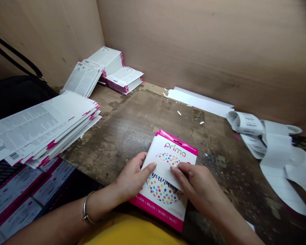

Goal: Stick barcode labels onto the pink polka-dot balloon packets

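Note:
A flat balloon packet (165,211), white with pink ends, coloured dots and the word "prima", is tilted in front of me at the table's near edge. The edge of at least one more packet shows behind its upper left corner. My left hand (134,175) grips the packet's left side, thumb on the front and fingers hidden underneath. A plain white slip of paper (163,172) lies across the middle of the print, partly covering the lettering. At the slip's right end, my right hand (196,180) is closed with thumb and forefinger pinched on it.
Stacked packets (66,112) jut over the table's left edge, with further stacks (104,58) in the back corner. Curled label strips (275,139) cover the right side. White paper strips (199,102) lie along the back wall. Packed boxes (22,200) stand below left.

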A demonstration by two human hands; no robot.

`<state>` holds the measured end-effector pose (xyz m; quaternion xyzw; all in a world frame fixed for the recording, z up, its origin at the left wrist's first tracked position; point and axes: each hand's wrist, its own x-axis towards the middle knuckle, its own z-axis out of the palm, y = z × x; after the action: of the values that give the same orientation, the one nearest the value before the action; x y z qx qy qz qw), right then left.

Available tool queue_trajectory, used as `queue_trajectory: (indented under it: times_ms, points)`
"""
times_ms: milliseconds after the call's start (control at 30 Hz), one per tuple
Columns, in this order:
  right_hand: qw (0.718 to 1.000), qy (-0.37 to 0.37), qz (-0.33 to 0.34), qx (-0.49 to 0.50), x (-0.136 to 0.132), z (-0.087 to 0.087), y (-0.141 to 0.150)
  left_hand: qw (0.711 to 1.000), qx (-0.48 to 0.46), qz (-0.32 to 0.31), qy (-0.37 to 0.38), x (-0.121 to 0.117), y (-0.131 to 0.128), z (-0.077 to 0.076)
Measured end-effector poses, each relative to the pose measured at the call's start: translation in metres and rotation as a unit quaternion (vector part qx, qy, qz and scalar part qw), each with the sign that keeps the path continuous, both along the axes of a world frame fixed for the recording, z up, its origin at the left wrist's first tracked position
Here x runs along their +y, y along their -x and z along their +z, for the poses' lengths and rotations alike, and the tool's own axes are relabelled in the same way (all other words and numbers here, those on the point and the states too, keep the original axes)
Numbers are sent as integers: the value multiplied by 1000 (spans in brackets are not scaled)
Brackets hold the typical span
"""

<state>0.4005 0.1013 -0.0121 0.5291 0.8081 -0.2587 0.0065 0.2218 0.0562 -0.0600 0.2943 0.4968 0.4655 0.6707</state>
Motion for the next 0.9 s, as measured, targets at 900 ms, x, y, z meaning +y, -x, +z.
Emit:
queue_trajectory:
  times_ms: [900]
  points:
    - [952,-247,-119,135,-62,-53,2,995,-66,71,-11,-5,-5,13]
